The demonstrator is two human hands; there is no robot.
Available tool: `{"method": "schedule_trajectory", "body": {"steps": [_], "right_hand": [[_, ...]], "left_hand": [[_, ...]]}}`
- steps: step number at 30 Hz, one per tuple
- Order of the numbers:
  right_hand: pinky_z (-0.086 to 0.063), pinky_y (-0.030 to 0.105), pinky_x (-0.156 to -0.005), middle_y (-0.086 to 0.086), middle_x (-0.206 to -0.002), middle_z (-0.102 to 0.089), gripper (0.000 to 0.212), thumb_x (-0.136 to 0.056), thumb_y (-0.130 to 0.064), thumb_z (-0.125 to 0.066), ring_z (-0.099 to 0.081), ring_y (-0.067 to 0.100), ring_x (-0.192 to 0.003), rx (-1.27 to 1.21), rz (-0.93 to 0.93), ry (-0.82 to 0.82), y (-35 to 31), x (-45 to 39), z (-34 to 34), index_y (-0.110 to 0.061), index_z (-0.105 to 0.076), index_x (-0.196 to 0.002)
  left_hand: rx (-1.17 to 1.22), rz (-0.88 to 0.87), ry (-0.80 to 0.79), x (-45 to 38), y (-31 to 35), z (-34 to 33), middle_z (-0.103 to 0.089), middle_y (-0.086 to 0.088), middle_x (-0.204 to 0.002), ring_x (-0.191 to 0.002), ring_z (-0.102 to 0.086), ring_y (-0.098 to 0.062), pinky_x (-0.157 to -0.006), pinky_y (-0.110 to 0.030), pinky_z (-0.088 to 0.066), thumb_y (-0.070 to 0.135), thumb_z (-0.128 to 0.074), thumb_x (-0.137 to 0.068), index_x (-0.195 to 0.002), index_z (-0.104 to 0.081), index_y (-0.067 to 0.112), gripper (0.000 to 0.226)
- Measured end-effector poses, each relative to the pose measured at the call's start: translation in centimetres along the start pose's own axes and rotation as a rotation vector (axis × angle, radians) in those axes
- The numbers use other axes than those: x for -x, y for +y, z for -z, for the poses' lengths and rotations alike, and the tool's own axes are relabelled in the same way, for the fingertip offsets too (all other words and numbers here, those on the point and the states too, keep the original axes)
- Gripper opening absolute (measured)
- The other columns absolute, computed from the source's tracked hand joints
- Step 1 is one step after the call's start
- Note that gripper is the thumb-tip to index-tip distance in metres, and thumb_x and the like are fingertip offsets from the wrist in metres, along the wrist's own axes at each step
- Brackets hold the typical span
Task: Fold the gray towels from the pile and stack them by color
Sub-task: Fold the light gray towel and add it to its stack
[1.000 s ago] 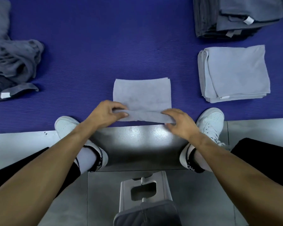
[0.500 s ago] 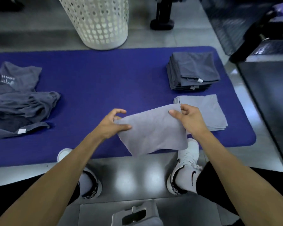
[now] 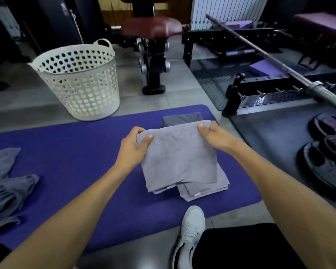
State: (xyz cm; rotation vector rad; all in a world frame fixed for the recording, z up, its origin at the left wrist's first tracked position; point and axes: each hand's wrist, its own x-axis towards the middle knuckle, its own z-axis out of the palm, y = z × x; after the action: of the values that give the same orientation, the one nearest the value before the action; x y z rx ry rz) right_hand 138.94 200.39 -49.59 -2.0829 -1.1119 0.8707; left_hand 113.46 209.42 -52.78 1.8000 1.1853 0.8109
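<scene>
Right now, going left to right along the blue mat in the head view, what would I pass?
Unfolded gray towel pile → left hand → light gray folded towel held by both hands → right hand.

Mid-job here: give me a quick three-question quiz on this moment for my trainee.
1. True or false: both hands grip the folded light gray towel.
2. Over which stack is it held? A) the light gray stack B) the dark gray stack C) the white basket
3. Fill in: the unfolded pile lies on the ____ mat.

Key: 1 true, the left hand and right hand pinch its far corners; 2 A; 3 purple.
</scene>
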Motion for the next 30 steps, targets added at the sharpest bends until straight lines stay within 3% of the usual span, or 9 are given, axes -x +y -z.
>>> {"method": "schedule_trajectory", "body": {"steps": [3,6,9,13,18,21,23,26,30], "right_hand": [[-0.055,0.036,-0.081,0.002,-0.121,-0.057,0.071,-0.077,-0.037,-0.074,-0.059,0.019,-0.105,0.074,-0.069,-0.081,1.7,-1.9,2.4,-0.011,-0.035,-0.131],[-0.054,0.039,-0.086,0.002,-0.114,-0.057,0.054,-0.080,-0.016,-0.071,-0.059,0.019,-0.101,0.094,-0.072,-0.049,5.5,-4.3,3.0,-0.014,-0.037,-0.122],[-0.054,0.037,-0.085,0.001,-0.114,-0.061,0.038,-0.084,-0.010,-0.071,-0.062,0.015,-0.097,-0.194,-0.069,0.081,9.2,-5.8,2.3,-0.020,-0.046,-0.111],[-0.055,0.040,-0.085,0.000,-0.111,-0.065,0.021,-0.090,-0.017,-0.068,-0.065,0.018,-0.098,-0.302,-0.095,0.182,14.6,-7.1,0.2,-0.028,-0.054,-0.102],[-0.055,0.038,-0.084,-0.004,-0.112,-0.064,0.018,-0.095,-0.027,-0.060,-0.065,0.017,-0.099,-0.249,-0.142,0.245,19.8,-9.6,-0.8,-0.025,-0.057,-0.112],[-0.049,0.032,-0.080,0.000,-0.120,-0.062,0.032,-0.097,-0.032,-0.059,-0.062,0.019,-0.103,-0.231,-0.218,0.272,22.7,-12.8,-1.9,-0.017,-0.056,-0.125],[-0.042,0.031,-0.082,0.006,-0.126,-0.057,0.048,-0.098,-0.036,-0.058,-0.056,0.022,-0.107,-0.151,-0.351,0.165,25.0,-14.4,-3.5,-0.011,-0.047,-0.137],[-0.039,0.030,-0.079,0.008,-0.120,-0.054,0.046,-0.096,-0.033,-0.060,-0.050,0.023,-0.100,0.007,-0.458,0.015,28.2,-14.7,-6.0,-0.005,-0.047,-0.129],[-0.038,0.030,-0.067,0.002,-0.099,-0.056,0.032,-0.093,-0.029,-0.062,-0.052,0.020,-0.086,0.057,-0.383,0.121,29.2,-13.9,-6.9,-0.004,-0.054,-0.111]], "left_hand": [[0.002,0.025,0.016,-2.9,1.1,-3.0,-0.063,0.006,-0.094,-0.082,-0.059,-0.010,-0.063,-0.021,-0.044,0.040,-0.060,-0.095,-0.096,-0.057,0.020,0.020],[-0.015,0.060,-0.030,-5.5,0.4,-6.3,-0.063,0.005,-0.095,-0.082,-0.058,-0.011,-0.063,-0.022,-0.044,0.040,-0.061,-0.095,-0.096,-0.057,0.020,0.021],[-0.026,0.083,-0.079,-7.4,-1.4,-9.3,-0.062,0.004,-0.094,-0.080,-0.058,-0.012,-0.063,-0.025,-0.046,0.041,-0.062,-0.094,-0.094,-0.057,0.021,0.021],[-0.020,0.204,-0.168,-8.1,-4.9,-13.4,-0.062,0.003,-0.089,-0.076,-0.057,-0.013,-0.064,-0.029,-0.048,0.039,-0.065,-0.092,-0.091,-0.059,0.016,0.024],[0.116,0.434,-0.207,-8.9,-8.6,-19.1,-0.061,0.000,-0.083,-0.065,-0.054,-0.012,-0.043,-0.020,-0.043,0.034,-0.070,-0.090,-0.098,-0.061,0.010,0.026],[0.104,0.464,-0.148,-9.9,-11.7,-22.7,-0.059,0.007,-0.093,-0.081,-0.058,-0.012,-0.070,-0.030,-0.055,0.037,-0.071,-0.089,-0.105,-0.057,0.018,0.028],[0.091,0.558,-0.202,-10.2,-14.2,-24.6,-0.062,0.003,-0.103,-0.088,-0.061,-0.014,-0.082,-0.039,-0.057,0.038,-0.069,-0.089,-0.116,-0.052,0.020,0.036],[0.084,0.627,-0.243,-10.2,-16.8,-25.8,-0.064,0.003,-0.090,-0.076,-0.061,-0.011,-0.072,-0.034,-0.056,0.029,-0.067,-0.092,-0.133,-0.046,0.014,0.048],[0.063,0.588,-0.249,-10.4,-17.6,-25.3,-0.070,-0.010,-0.090,-0.075,-0.065,-0.021,-0.074,-0.042,-0.059,0.025,-0.069,-0.091,-0.133,-0.044,0.017,0.050]]}}
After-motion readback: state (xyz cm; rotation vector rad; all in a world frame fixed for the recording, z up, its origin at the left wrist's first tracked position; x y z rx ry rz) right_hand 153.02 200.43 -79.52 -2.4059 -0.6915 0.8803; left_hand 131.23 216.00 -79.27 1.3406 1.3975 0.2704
